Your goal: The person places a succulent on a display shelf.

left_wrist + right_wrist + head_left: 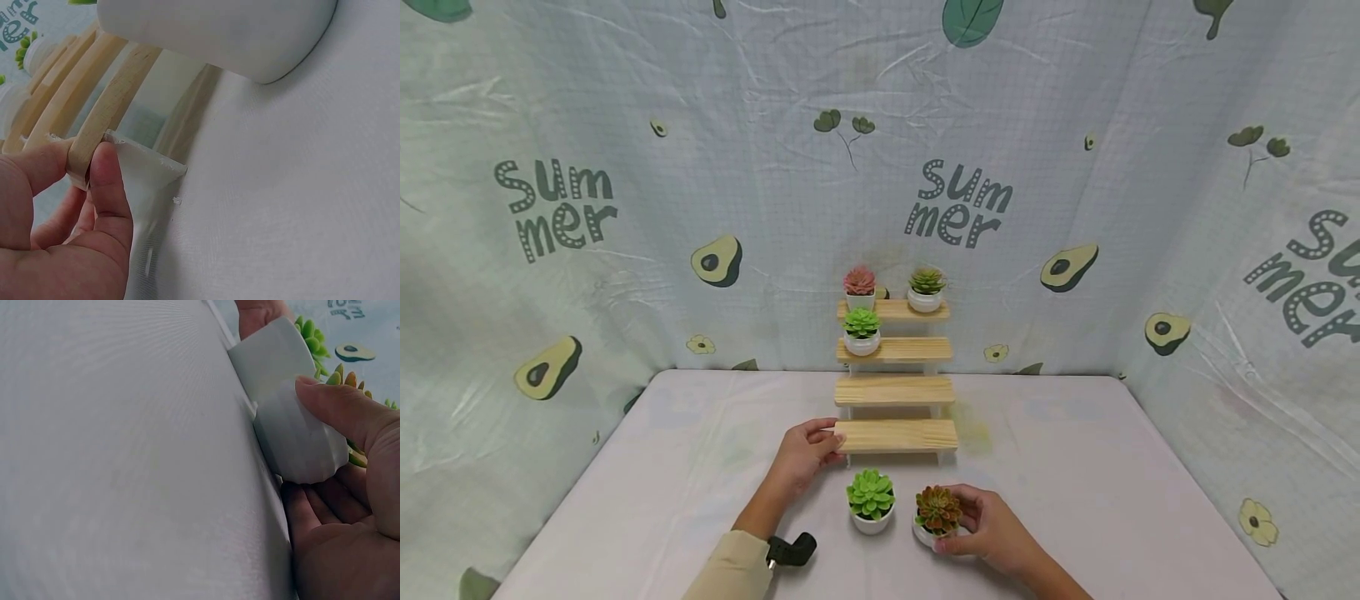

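Observation:
A tiered wooden plant stand (895,390) with four light slats stands at the back middle of the table. My left hand (805,456) pinches the left end of its lowest slat (103,112) between thumb and fingers. At the front, my right hand (988,531) grips a reddish-brown potted succulent (938,510) by its white ribbed pot (300,434), which is at the tabletop. Just left of it stands a bright green potted succulent (871,500), untouched. In the right wrist view its smooth white pot (275,359) appears behind the gripped one.
A pink succulent (860,287) and a dark green one (927,289) occupy the top slat. Another green succulent (862,331) sits at the left of the second slat. A printed cloth (790,200) hangs behind the white-covered table (1075,467).

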`<state>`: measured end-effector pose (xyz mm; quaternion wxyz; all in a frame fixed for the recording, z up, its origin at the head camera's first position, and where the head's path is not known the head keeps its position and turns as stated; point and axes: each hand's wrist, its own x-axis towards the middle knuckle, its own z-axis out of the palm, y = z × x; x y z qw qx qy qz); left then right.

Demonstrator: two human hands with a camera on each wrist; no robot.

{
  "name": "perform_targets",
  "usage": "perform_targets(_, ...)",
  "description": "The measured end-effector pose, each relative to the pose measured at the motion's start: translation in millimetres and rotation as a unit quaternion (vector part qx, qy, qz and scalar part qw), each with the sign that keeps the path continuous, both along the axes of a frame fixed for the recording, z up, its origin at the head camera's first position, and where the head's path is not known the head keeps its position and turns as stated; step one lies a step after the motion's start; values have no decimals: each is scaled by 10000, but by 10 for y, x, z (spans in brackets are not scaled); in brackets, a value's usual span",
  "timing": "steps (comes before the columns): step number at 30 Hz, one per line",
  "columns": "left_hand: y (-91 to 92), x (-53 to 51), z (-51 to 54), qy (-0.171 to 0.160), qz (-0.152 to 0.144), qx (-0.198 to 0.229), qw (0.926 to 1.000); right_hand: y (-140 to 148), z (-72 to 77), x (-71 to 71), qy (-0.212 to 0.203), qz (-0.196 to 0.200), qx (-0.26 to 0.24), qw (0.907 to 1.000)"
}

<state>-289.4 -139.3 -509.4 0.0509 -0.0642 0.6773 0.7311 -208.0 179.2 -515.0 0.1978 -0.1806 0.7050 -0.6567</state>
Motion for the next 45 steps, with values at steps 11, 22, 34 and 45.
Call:
perform_targets(11, 5, -5, -14, -29, -22, -12, 10000, -10, -59, -25, 131, -62, 111, 9998)
perform_targets(22, 2, 4, 18, 9, -18, 20, 10000, -34, -52, -149, 519, -237, 153, 9983)
perform_targets(34, 14, 26, 29, 71, 30, 22, 10000, -59, 181, -315, 680, -646, 232, 9953)
perform_targets(45, 6, 21, 10, 51, -12, -17, 10000, -61, 416, -515, 1032, -971, 365, 9892)
